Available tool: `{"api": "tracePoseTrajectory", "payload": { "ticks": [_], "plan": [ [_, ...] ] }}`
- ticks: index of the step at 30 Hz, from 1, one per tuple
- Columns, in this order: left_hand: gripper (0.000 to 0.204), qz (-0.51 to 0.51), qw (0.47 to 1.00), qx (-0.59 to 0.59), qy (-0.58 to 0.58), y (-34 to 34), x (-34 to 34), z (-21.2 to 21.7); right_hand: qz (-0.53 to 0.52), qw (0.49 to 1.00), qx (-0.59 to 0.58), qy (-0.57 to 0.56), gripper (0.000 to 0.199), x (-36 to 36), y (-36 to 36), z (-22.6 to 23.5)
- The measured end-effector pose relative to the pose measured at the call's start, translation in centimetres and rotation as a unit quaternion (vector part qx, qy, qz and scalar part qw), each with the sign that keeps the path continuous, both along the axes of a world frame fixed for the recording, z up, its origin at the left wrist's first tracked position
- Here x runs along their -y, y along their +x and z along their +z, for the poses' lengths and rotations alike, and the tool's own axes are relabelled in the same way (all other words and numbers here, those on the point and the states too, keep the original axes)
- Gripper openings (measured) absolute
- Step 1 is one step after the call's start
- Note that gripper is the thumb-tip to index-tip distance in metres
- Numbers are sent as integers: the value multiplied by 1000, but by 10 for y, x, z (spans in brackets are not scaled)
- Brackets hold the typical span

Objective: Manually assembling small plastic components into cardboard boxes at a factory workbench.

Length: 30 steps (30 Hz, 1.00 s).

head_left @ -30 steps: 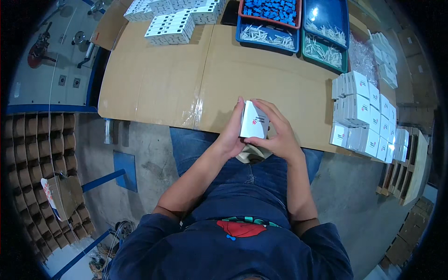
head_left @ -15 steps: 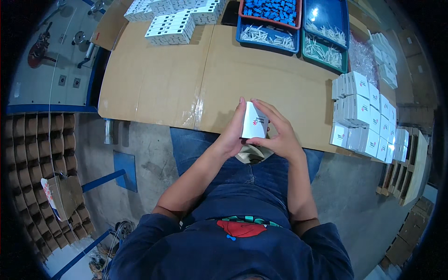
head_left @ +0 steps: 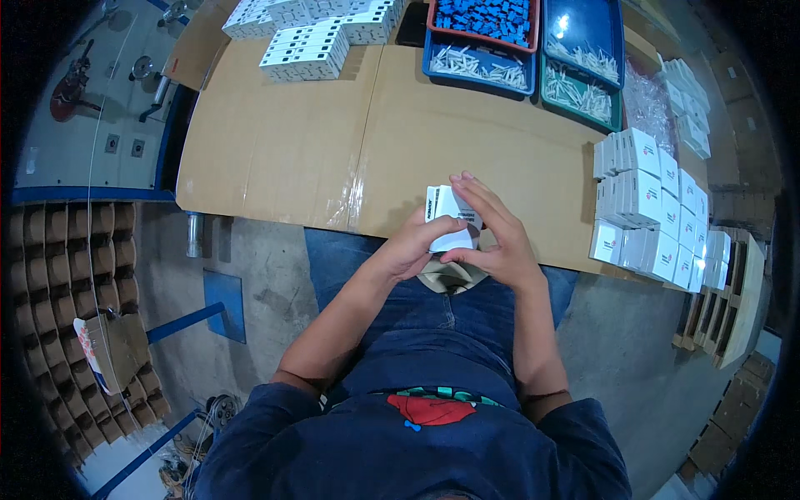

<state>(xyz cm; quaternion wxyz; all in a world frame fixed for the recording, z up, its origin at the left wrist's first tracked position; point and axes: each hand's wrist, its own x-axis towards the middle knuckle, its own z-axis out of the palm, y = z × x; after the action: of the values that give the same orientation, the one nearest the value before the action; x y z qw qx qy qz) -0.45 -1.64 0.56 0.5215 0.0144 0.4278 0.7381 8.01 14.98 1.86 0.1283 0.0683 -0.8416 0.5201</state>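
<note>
Over the table's near edge I hold a small white carton (head_left: 450,202) with dark print between both hands. My left hand (head_left: 410,246) grips it from the left, its thumb laid across the front face. From the right, my right hand (head_left: 500,235) closes round the other side, thumb at the bottom edge and fingers stretched along the top corner. The carton's underside and far side are hidden by my hands.
Similar white cartons (head_left: 646,208) are stacked at the table's right edge. Trays of white pegs (head_left: 479,71) and a red tray of blue pieces (head_left: 483,21) stand at the back. White blocks with dark slots (head_left: 307,52) sit back left on the cardboard-covered table (head_left: 283,142).
My left thumb has moved from the carton's left edge onto its front face. The carton has turned a little, so its printed left side now shows.
</note>
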Motion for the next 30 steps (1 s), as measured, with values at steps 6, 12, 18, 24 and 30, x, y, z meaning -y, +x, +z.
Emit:
{"api": "tracePoseTrajectory", "payload": {
  "ticks": [6,12,18,24,30],
  "plan": [
    [42,-14,1000,14,5,-1,1,-8,-1,1000,-17,18,89,0,1,0],
    [43,-12,999,32,-17,-2,2,-3,0,1000,-4,14,89,3,0,-1],
    [44,11,999,24,-19,-1,2,-6,6,1000,-5,13,88,2,-2,-1],
    [42,-24,999,12,-27,-1,1,-6,11,1000,14,12,87,0,-1,1],
    [42,12,1000,-1,-11,1,0,-9,9,1000,25,-3,88,1,-1,-4]
  ]
}}
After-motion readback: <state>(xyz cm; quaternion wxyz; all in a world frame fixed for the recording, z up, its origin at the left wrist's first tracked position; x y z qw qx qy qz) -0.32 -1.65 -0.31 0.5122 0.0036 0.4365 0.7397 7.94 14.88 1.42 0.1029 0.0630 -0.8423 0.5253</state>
